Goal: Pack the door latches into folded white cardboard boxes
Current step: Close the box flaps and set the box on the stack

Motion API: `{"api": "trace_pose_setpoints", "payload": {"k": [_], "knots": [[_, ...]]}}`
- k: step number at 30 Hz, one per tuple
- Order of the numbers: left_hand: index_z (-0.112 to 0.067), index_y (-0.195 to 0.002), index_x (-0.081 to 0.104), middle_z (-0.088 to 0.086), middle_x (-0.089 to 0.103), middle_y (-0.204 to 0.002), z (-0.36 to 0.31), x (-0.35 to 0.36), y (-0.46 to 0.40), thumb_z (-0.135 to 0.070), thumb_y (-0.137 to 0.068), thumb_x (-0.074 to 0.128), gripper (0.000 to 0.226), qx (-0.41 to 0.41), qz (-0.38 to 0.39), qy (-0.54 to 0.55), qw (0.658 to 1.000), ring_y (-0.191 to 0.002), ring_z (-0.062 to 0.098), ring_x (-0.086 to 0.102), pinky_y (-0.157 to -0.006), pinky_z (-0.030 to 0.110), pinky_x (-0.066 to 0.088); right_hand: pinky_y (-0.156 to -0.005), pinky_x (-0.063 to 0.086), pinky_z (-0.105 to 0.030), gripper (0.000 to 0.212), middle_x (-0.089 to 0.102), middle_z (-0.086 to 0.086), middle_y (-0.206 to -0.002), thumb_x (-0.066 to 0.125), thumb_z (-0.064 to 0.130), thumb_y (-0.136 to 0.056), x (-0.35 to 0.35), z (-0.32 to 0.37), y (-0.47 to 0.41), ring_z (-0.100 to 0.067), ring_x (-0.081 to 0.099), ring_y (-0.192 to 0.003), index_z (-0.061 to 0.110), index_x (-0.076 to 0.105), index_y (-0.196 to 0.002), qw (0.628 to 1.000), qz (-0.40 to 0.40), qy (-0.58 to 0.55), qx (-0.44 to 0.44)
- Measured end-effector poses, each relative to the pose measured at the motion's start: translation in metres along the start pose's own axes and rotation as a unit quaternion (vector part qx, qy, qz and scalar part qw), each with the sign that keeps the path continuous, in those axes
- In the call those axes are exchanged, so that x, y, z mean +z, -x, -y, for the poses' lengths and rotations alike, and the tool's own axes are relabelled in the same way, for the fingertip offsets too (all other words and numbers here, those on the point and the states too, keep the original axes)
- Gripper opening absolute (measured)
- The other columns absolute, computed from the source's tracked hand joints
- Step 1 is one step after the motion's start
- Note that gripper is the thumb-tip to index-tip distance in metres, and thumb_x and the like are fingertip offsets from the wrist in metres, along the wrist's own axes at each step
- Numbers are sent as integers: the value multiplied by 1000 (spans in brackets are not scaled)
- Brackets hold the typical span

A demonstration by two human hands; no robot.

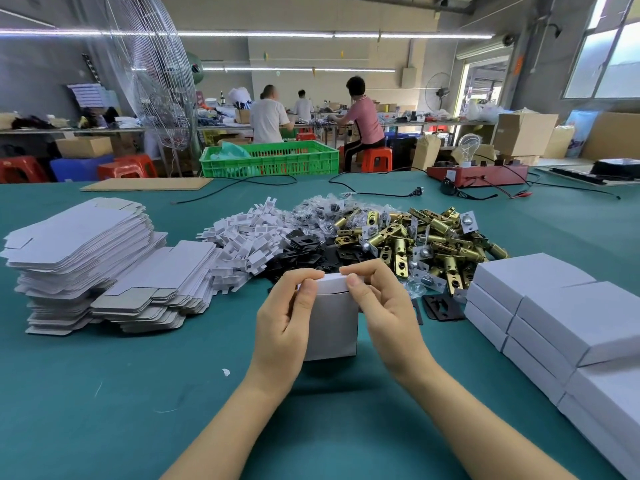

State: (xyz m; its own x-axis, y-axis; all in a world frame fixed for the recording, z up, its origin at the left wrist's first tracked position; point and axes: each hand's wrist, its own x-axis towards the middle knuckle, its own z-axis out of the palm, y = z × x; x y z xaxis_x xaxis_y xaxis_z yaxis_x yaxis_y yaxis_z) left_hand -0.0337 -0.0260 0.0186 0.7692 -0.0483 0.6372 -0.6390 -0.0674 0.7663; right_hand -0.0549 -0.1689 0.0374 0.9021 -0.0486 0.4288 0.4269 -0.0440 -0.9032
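Note:
A white cardboard box (334, 323) stands upright on the green table (138, 393), right in front of me. My left hand (289, 313) grips its left side, thumb and fingers pinching the top flap. My right hand (381, 306) holds the right side and presses the same flap at the top edge. What is inside the box is hidden. Behind it lies a heap of brass door latches (422, 240), with black plates (308, 247), white cardboard inserts (242, 237) and small plastic bags (322, 209) beside them.
Flat unfolded box blanks (90, 258) are stacked at the left. Closed white boxes (568, 320) are stacked at the right. A red tester with a bulb (478, 171), cables and a green crate (270, 159) stand at the far edge. Several people work at benches behind.

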Motion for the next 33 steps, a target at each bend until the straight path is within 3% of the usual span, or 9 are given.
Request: {"api": "trace_pose_setpoints", "payload": {"k": [6,8,11,17,22,27,29,33], "knots": [[-41,-94,63,-22,65,-92,1,0,-2,-30,-98,42,24,-25,2,31,999,-83,-2,56,-74,10,41,-77,55,-40,9,71,0,-81,71,27,-81,-5,8,1,-15,65,-78,24,76,-88,1000,-20,-6,6],[-47,-94,62,-22,64,-91,1,0,-2,-31,-98,42,26,-24,9,30,999,-80,0,55,-73,11,41,-78,56,-33,16,74,-5,-85,72,26,-74,-5,11,1,-13,67,-79,21,78,-87,999,-31,-29,12],[-50,-96,60,-14,63,-88,1,-1,-2,-40,-95,48,16,-25,21,24,999,-76,17,52,-68,16,41,-75,55,-25,17,75,-6,-84,74,24,-70,-4,11,0,-10,68,-77,19,79,-85,998,-42,-49,21],[-51,-97,60,-9,62,-89,1,-2,-3,-44,-92,49,13,-29,20,33,999,-76,17,52,-67,15,41,-70,53,-17,20,75,-3,-85,77,23,-69,-1,13,0,-7,69,-77,15,78,-88,996,-48,-75,27],[-50,-98,60,-19,63,-88,3,0,-4,-30,-96,45,25,-26,14,27,999,-78,1,54,-71,11,40,-75,53,-21,14,70,-2,-95,72,16,-84,10,3,6,-10,67,-82,21,76,-96,990,-122,47,-45],[-48,-96,60,-22,64,-93,4,1,-1,-25,-97,44,28,-19,14,27,999,-82,0,56,-74,9,40,-81,50,-18,19,69,-1,-96,65,18,-89,11,-4,9,-5,64,-89,9,74,-104,942,-160,228,-190],[-49,-95,59,-21,63,-89,4,1,0,-27,-96,45,26,-15,7,26,1000,-77,-1,54,-71,10,40,-81,51,-21,21,69,-2,-95,65,20,-88,11,-4,9,-7,64,-88,9,75,-103,938,-162,229,-204],[-52,-93,57,-22,62,-85,4,-1,0,-45,-90,49,11,-13,5,19,1000,-71,0,52,-67,10,39,-87,54,-31,23,70,1,-97,68,29,-82,13,0,10,-13,66,-96,15,75,-99,974,-142,117,-132]]}}
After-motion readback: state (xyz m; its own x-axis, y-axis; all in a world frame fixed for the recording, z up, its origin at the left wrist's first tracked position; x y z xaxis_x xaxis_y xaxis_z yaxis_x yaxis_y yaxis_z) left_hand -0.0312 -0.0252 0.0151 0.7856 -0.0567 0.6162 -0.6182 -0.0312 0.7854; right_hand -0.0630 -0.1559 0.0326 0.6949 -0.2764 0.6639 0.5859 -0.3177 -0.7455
